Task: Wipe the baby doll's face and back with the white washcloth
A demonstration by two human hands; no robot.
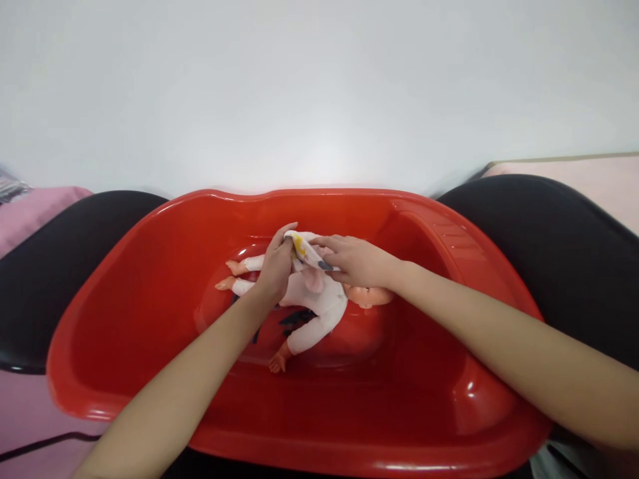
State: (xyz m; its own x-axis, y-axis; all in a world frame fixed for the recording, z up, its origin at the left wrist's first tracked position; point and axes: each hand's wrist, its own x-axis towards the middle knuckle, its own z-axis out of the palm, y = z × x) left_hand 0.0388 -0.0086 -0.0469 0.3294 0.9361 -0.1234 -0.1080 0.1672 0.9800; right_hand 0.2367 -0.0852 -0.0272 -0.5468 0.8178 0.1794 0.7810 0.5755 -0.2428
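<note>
A baby doll in a white outfit (pixel 324 313) lies on the floor of a red baby bathtub (pixel 124 319), its head to the right and its feet to the left. Above its body, a white cloth with yellow and dark patches (pixel 303 247) is stretched between my hands. My left hand (pixel 276 267) is closed on the cloth's left end. At the cloth's right end, the fingers of my right hand (pixel 357 259) grip the edge, with the wrist close over the doll's head (pixel 367 295). Part of the doll's chest and far arm is hidden behind the cloth and hands.
Black rounded surfaces (pixel 564 266) flank the tub on the right and left. A white wall (pixel 319 93) rises behind it. Pink material (pixel 44 213) lies at the left, where a black cable (pixel 54 439) also runs. Pale pink material (pixel 589 186) sits at far right.
</note>
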